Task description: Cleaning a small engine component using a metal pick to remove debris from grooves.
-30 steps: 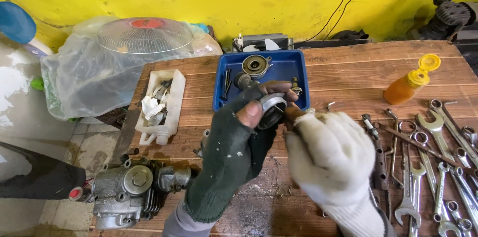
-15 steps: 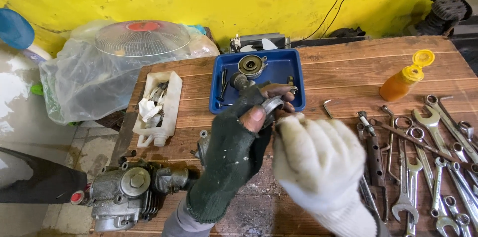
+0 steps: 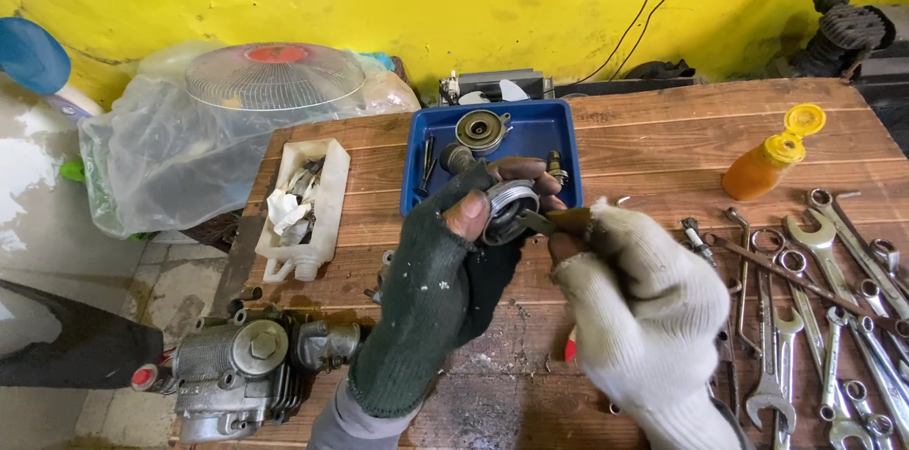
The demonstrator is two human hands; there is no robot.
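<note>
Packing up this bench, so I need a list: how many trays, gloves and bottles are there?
Trays: 2, a blue tray and a white tray.
Gloves: 2, dark green on the left hand, white on the right hand.
Bottles: 1, an orange bottle.
Total: 5.

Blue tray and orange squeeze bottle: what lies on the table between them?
Head view: between the blue tray and the orange squeeze bottle, only bare wooden table planks show.

left hand [image 3: 445, 289]: covered by a dark green knitted fingerless glove, flecked with pale specks; fingertips left bare
left sleeve [image 3: 341, 417]: grey cuff seen under the glove
right hand [image 3: 644, 308]: covered by a white knitted glove, fingertips worn open
</note>
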